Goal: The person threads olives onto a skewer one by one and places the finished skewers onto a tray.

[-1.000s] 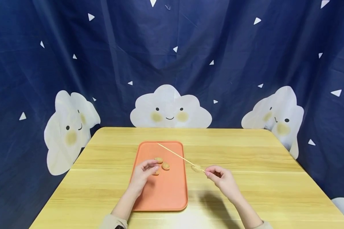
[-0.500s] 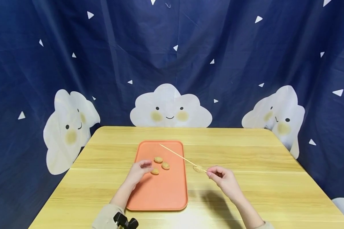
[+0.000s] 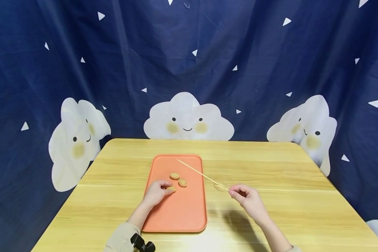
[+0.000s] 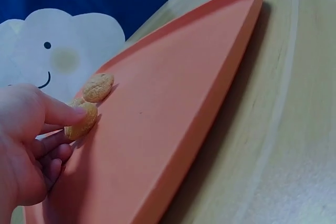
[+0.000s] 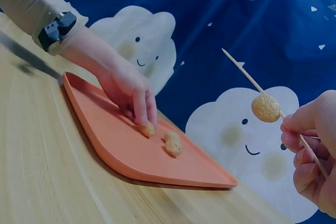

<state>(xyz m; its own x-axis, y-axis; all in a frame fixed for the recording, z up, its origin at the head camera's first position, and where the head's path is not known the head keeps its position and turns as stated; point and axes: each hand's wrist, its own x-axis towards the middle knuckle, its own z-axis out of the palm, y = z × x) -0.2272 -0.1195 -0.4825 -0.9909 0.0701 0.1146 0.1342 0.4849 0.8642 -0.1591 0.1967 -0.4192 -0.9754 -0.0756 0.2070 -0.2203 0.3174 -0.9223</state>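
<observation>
With thumb and fingers my right hand pinches a thin bamboo skewer near its lower end. One wrinkled, golden-brown oval piece is threaded on it, just beyond my fingertips. The skewer's pointed tip slants up and left, above the orange tray. Over the tray's left half, my left hand pinches a similar golden-brown piece between thumb and fingers, close to the tray's surface. Two more such pieces, an upper one and a lower one, lie just beyond it.
The rectangular tray has a low raised rim and lies on a light wooden table. Behind the table hangs a dark blue curtain with white clouds. A black wrist camera is strapped at the left sleeve.
My left hand first drew back left, uncovering the nearest piece, then came right again and pinched it. My right hand with the skewer and its piece has shifted only slightly right and down.
</observation>
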